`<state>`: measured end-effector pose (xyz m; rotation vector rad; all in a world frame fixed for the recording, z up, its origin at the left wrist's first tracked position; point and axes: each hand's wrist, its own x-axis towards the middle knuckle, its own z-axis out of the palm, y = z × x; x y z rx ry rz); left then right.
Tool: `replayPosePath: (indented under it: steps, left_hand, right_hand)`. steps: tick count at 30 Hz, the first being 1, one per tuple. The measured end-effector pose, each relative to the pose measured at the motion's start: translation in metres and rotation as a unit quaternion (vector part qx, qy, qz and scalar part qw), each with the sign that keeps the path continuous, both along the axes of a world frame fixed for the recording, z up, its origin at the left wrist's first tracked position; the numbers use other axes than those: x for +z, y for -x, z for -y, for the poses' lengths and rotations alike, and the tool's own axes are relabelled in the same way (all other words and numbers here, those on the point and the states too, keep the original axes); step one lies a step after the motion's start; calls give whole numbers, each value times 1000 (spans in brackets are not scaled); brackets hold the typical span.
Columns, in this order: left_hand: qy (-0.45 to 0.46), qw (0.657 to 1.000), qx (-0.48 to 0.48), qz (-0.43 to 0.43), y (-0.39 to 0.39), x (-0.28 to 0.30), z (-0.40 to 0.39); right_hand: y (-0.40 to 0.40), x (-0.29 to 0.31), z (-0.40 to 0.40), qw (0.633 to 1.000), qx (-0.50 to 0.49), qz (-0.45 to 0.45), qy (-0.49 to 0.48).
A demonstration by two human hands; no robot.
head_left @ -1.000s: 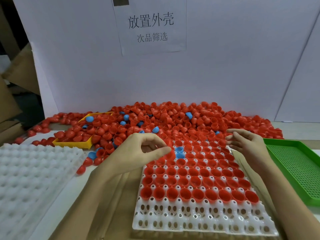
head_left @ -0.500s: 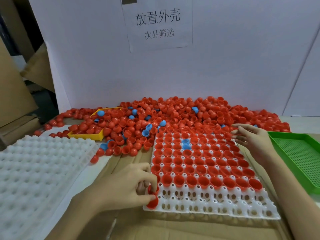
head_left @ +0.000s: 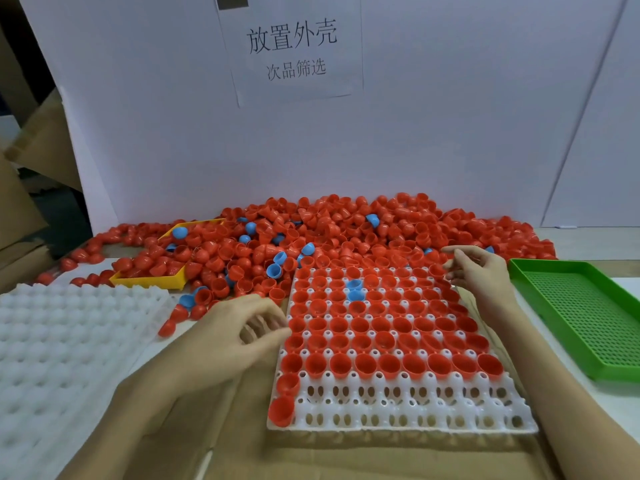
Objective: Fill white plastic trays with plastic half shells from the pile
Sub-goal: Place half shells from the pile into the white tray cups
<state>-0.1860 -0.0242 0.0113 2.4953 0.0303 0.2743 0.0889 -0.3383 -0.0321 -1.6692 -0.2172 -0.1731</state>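
Note:
A white plastic tray [head_left: 398, 410] lies in front of me, most of its rows filled with red half shells [head_left: 367, 363] and two blue ones [head_left: 355, 289]. The two nearest rows hold only one red shell each [head_left: 281, 410], at the left edge. The pile of red and blue shells [head_left: 346, 233] spreads behind the tray. My left hand [head_left: 242, 334] hovers beside the tray's left edge, fingers loosely curled and blurred, nothing seen in it. My right hand [head_left: 478, 275] rests at the tray's far right corner, fingers relaxed toward the pile.
A stack of white trays [head_left: 69, 341] sits at the left. A yellow tray [head_left: 149, 280] lies half buried in shells at the back left. A green perforated tray [head_left: 571, 306] lies at the right. A white board with a paper sign [head_left: 294, 50] stands behind the pile.
My left hand came from the pile to the tray's near left corner, left a red shell there, and has risen back alongside the left edge. My right hand has barely moved.

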Motion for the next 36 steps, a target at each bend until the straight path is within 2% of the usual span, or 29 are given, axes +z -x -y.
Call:
replayPosePath:
  steps: [1,3,5,7,11,17,22,24,27,29,32,36]
  left_hand:
    - [24,999,46,17,-12,-7,3]
    - [85,991,105,-10,-34,-24,16]
    - [170,979,113,-25,-52,-41,27]
    - [198,971,137,-2,-65,-51,33]
    - [157,974,159,21,-83,-60,34]
    - [170,971,164,35,-97,-59,32]
    - [138,974,176,17,-101,-52,16]
    - [79,973,212,47,-108,-44,3]
    - [16,957,248,146,-117,-35,-10]
    - [-3,946,254,202,-119,-37,-13]
    - [-15,943,232,238,-118,-47,-17]
    - [-36,946,189,260,-117,-49,-22]
  right_hand:
    - [-2,-4,-2,1000,-19,1,8]
    - [-4,-11,-6,999,-45,1,28]
    - [-6,-15,-7,997,-61,-1,38]
    - [-7,-16,-7,997,-72,-7,37]
    - [-12,-17,-7,996,-88,-17,26]
    - [-13,-16,-6,995,-97,-17,27]
    - [-14,-11,-1,996,-74,-14,-50]
    - [-12,-7,2,996,-64,-7,-64]
    - [-10,-5,4,997,-52,12,-58]
    - [-6,-2,3,997,-49,49,-26]
    - [0,5,-1,990,-53,113,67]
    - [-12,18,-8,956,-79,150,239]
